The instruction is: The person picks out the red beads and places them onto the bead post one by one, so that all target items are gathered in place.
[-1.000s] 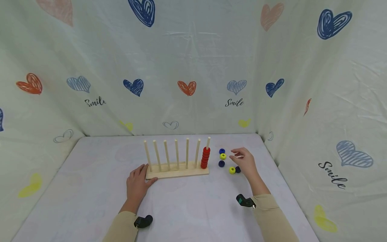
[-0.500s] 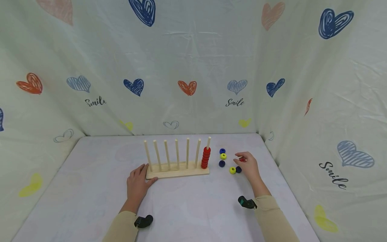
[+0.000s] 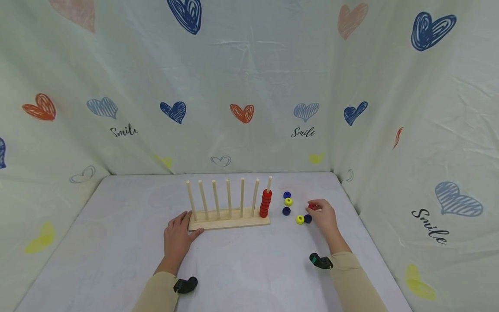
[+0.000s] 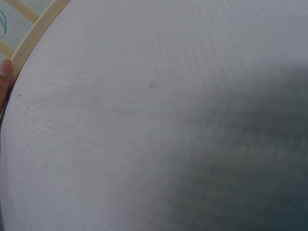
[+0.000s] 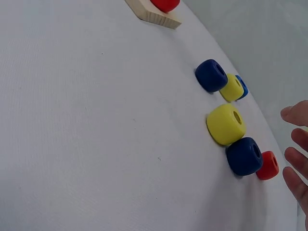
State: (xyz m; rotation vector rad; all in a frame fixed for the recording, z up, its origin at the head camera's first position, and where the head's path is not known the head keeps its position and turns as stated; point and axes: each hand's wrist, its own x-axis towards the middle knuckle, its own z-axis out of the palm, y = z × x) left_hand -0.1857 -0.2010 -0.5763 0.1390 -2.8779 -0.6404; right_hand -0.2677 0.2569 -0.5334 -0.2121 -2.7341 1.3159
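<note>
A wooden peg rack (image 3: 230, 224) with several upright pegs stands mid-table. Red beads (image 3: 265, 203) are stacked on its rightmost peg; the others are bare. My left hand (image 3: 177, 236) rests at the rack's left end, fingers behind and thumb along the front; its wrist view shows just a fingertip (image 4: 5, 72) by the wooden edge. My right hand (image 3: 324, 216) hovers over a loose red bead (image 5: 268, 166), which lies on the table behind a dark blue bead (image 5: 244, 156). In the right wrist view its fingers (image 5: 299, 159) are spread and apart from that bead.
Left of the right hand lie a yellow bead (image 3: 299, 219) touching the dark blue one, and a short row of a blue bead (image 3: 286, 195), another yellow bead (image 3: 287, 202) and another dark blue bead (image 3: 286, 211). A heart-printed curtain (image 3: 265, 143) stands behind the table.
My right hand has moved right and slightly nearer me, from beside the bead row to the red bead, which now shows between its fingertips in the head view. The left hand has stayed still.
</note>
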